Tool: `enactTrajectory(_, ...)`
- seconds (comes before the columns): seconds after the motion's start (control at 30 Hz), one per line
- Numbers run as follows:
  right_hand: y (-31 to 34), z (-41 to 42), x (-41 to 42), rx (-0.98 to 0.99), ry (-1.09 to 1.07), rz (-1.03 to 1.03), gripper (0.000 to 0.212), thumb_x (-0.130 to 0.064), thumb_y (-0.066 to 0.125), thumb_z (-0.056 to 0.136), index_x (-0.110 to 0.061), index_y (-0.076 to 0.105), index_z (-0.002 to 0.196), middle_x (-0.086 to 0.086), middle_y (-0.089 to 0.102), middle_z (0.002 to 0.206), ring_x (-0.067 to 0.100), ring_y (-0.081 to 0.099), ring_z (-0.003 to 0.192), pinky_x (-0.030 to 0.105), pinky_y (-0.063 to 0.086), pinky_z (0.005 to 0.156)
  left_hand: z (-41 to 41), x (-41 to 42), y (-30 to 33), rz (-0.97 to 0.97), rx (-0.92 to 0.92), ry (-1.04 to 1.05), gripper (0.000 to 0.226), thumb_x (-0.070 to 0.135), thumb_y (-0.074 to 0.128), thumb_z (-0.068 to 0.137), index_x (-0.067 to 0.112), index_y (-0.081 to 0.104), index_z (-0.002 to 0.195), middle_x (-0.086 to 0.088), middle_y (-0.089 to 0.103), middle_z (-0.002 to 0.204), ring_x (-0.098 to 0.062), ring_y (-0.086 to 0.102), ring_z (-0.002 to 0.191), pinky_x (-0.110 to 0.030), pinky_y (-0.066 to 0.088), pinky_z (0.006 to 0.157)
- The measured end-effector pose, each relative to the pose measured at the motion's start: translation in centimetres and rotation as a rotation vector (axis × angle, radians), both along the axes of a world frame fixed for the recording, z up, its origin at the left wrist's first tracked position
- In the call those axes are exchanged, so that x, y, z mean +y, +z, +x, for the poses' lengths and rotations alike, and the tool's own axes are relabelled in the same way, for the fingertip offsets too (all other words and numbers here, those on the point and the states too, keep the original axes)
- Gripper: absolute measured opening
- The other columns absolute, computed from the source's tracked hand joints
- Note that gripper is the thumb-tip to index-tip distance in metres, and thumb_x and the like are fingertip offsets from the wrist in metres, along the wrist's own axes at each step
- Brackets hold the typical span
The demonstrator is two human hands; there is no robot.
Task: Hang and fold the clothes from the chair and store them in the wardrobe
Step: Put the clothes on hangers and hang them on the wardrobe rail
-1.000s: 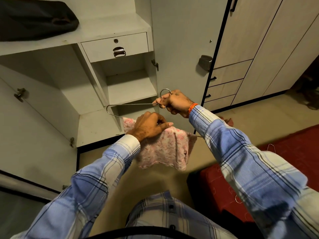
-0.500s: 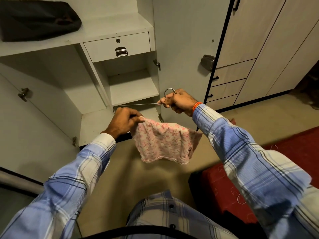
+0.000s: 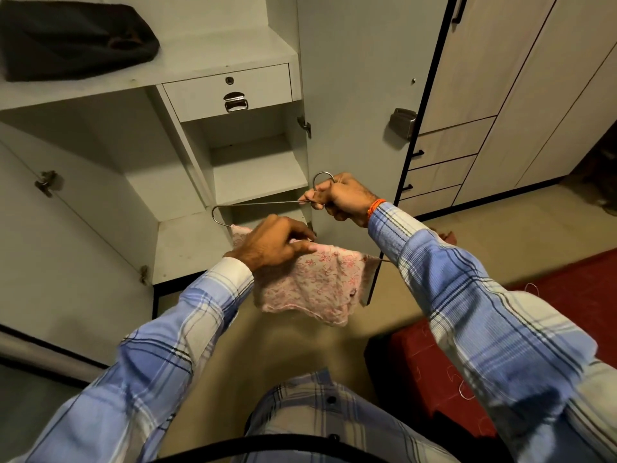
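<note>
Two hands work one wire hanger (image 3: 257,204) in front of the open wardrobe (image 3: 233,45). Leftmost, the wardrobe's open door (image 3: 66,245) swings toward the person, and a dark folded garment (image 3: 73,38) lies on the upper shelf. The left hand (image 3: 273,242) pinches the top edge of a small pink floral garment (image 3: 314,282) draped over the hanger's lower bar. The right hand (image 3: 344,200) is closed around the hanger at the base of its hook. Judging by this, the hanging step is nearly done; next the cloth needs evening out, then the hook lifted to a rail, which is not in view. A red mat (image 3: 551,322) lies on the floor at right; nothing blocks the way.
</note>
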State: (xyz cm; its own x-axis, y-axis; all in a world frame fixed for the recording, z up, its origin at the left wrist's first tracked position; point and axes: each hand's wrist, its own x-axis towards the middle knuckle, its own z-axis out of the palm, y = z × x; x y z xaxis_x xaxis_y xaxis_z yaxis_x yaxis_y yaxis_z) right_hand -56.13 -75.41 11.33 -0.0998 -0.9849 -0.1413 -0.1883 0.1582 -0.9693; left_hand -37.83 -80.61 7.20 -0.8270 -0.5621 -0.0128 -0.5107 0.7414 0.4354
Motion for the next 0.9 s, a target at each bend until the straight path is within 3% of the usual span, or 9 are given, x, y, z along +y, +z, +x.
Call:
enactTrajectory(0.23,0.4,0.3,0.2,0.011,0.000,0.003,0.020,-0.012,0.055,0.096,-0.008,0.072,0.085,-0.008,0.046,0.049,0.005,0.030,0.040,0.018,0.023,0.038,-1.7,1.0,-1.3,-0.039,0.018,-0.040,0.035,0.054,0.060,0.088,0.028,0.074,0.107,0.007,0.074,0.102,-0.015,0.066,0.089,-0.040,0.055,0.082)
enactTrajectory(0.5,0.7,0.1,0.6,0.021,0.008,-0.003,0.029,-0.014,0.055,0.097,-0.015,0.070,0.072,-0.008,0.043,0.047,0.006,0.029,0.042,0.019,0.023,0.040,-2.0,1.1,-1.4,-0.066,0.026,0.004,0.039,0.061,0.057,0.087,0.031,0.075,0.104,0.008,0.074,0.097,-0.014,0.064,0.082,-0.035,0.053,0.076)
enactTrajectory(0.73,0.3,0.6,0.2,0.036,0.015,-0.004,0.020,-0.014,0.056,0.096,-0.008,0.074,0.089,-0.005,0.044,0.051,0.006,0.030,0.042,0.019,0.023,0.039,-1.6,1.0,-1.5,-0.053,0.022,0.018,0.040,0.062,0.057,0.086,0.031,0.075,0.103,0.008,0.074,0.097,-0.015,0.065,0.082,-0.037,0.054,0.076)
enactTrajectory(0.9,0.5,0.7,0.2,0.043,0.026,-0.004,0.025,-0.013,0.055,0.096,-0.014,0.072,0.077,-0.007,0.044,0.050,0.006,0.030,0.042,0.020,0.022,0.040,-1.3,1.4,-1.5,-0.038,0.110,0.034,0.038,0.058,0.062,0.085,0.027,0.075,0.103,0.008,0.074,0.098,-0.011,0.065,0.085,-0.039,0.056,0.080)
